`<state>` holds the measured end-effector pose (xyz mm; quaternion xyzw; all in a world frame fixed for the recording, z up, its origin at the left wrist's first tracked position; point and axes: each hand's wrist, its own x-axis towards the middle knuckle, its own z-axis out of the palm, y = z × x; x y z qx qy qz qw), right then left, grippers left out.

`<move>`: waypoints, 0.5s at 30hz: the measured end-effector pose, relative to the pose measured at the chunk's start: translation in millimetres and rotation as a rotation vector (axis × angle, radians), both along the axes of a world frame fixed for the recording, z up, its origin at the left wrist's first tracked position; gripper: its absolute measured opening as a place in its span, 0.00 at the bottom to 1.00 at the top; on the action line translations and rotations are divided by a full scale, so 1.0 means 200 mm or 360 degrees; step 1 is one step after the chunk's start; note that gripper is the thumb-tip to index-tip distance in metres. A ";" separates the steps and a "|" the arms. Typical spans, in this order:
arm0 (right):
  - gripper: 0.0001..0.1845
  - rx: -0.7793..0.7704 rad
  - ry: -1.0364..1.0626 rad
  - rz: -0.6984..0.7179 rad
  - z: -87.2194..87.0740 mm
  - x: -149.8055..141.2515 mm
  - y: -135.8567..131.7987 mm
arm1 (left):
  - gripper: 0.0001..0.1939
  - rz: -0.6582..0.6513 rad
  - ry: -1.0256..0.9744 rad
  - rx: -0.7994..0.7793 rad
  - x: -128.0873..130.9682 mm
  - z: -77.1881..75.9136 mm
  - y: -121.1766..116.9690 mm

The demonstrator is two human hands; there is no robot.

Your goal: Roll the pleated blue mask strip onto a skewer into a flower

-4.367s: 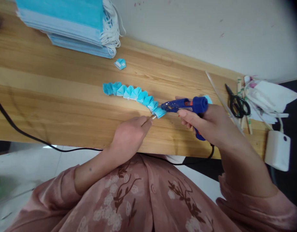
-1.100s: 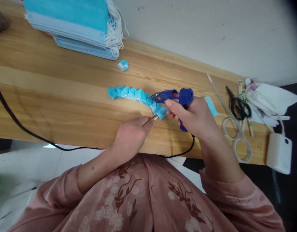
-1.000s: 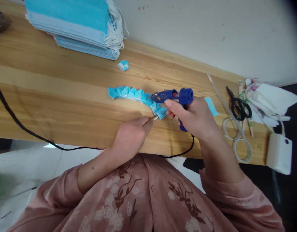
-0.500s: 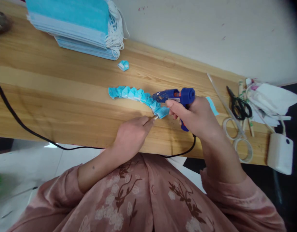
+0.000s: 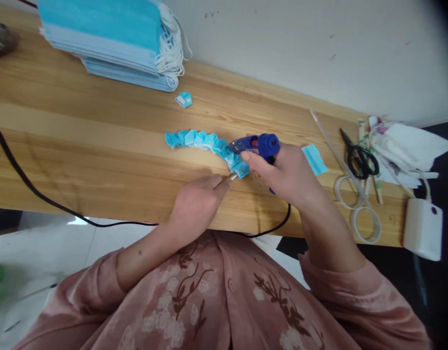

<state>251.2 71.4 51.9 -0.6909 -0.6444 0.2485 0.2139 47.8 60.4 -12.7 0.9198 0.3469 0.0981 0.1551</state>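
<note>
My right hand is wrapped round a blue glue gun, whose nozzle points left at a curved strip of folded light-blue pieces. Whether the nozzle touches the strip I cannot tell. My left hand pinches a thin wooden stick, whose tip meets the lower right end of the strip. Above the strip, a single folded blue piece lies on the wooden table. Beside my right wrist rests a flat blue rectangle.
A tall stack of blue face masks stands at the back left. To the right lie black scissors, tape rolls, a clear glue stick and a white power block. A black cable runs along the front edge.
My right hand and the glue gun have shifted left along the strip, and more of the flat blue rectangle shows. My left hand has barely moved.
</note>
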 end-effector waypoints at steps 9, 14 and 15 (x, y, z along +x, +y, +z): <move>0.23 -0.0066 0.0311 -0.0120 0.06 0.03 -0.02 | 0.17 0.0020 0.0066 -0.0004 0.00 0.01 0.00; 0.26 -0.0034 0.0792 -0.0362 0.06 0.07 -0.07 | 0.18 0.0041 0.0146 -0.0014 0.01 0.03 0.00; 0.25 0.0014 0.0839 -0.0406 0.06 0.07 -0.09 | 0.18 0.0045 0.0153 -0.0020 0.01 0.04 0.00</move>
